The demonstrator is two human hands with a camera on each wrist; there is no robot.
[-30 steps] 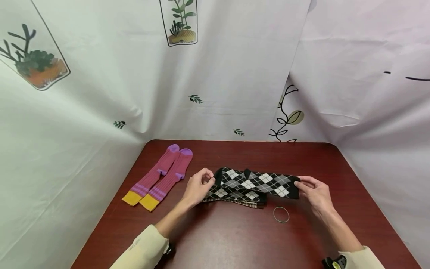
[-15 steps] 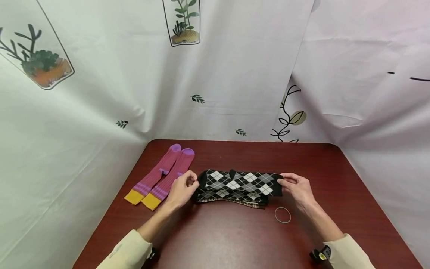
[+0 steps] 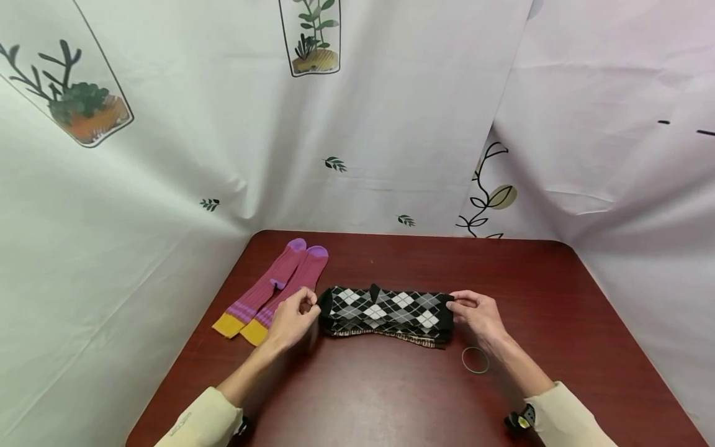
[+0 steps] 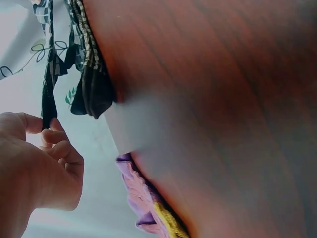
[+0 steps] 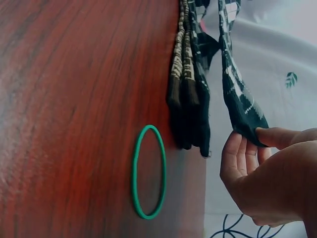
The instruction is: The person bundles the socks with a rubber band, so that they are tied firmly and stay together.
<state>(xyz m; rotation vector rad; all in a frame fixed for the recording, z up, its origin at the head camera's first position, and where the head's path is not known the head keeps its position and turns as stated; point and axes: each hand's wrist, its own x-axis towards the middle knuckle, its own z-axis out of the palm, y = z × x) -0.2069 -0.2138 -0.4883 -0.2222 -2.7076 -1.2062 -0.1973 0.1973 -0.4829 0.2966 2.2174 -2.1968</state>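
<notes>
A black, grey and white argyle sock (image 3: 385, 307) is stretched between my two hands. My left hand (image 3: 293, 316) pinches its black toe end, and my right hand (image 3: 477, 315) pinches the black cuff at the other end. Both wrist views show this sock held apart above a stack of socks (image 5: 190, 89) lying on the table. The stack has another argyle sock on top and brown-and-cream patterned ones below. In the head view the held sock covers most of the stack.
A pair of pink socks (image 3: 262, 292) with yellow cuffs and purple toes lies left of the stack, partly behind my left hand. A green rubber band (image 3: 475, 360) lies on the dark red table (image 3: 368, 397) near my right wrist. A printed white curtain (image 3: 391, 124) surrounds the table.
Both hands have carried the argyle sock to the left, so it now lines up over the stack. The pink socks and the rubber band have stayed in place.
</notes>
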